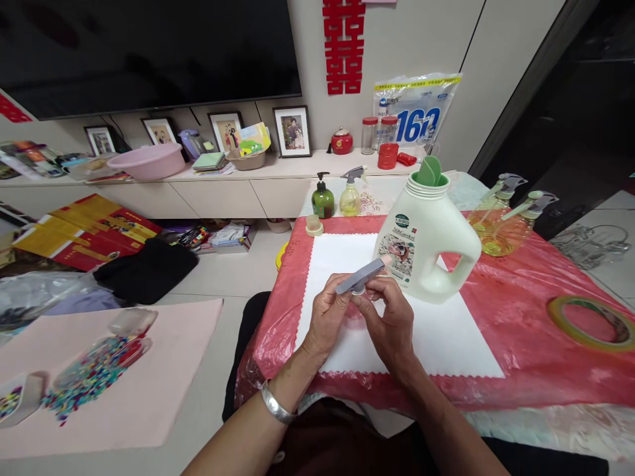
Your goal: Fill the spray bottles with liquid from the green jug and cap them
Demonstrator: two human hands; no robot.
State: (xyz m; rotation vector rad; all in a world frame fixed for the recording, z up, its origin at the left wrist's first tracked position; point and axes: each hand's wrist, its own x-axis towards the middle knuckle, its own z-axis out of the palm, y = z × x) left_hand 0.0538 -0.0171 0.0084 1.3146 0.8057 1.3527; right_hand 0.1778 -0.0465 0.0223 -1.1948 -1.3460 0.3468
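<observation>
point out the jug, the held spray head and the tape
Jug (426, 231), head view: body, right of the label.
Spray head (361, 277), head view: its grey top.
Tape (558, 316), head view: left side of its ring.

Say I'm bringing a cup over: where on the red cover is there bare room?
Free: red cover between white sheet and tape roll; also the sheet's near right corner, before the jug. Crowded: the middle, with left hand, right hand and spray bottle.
</observation>
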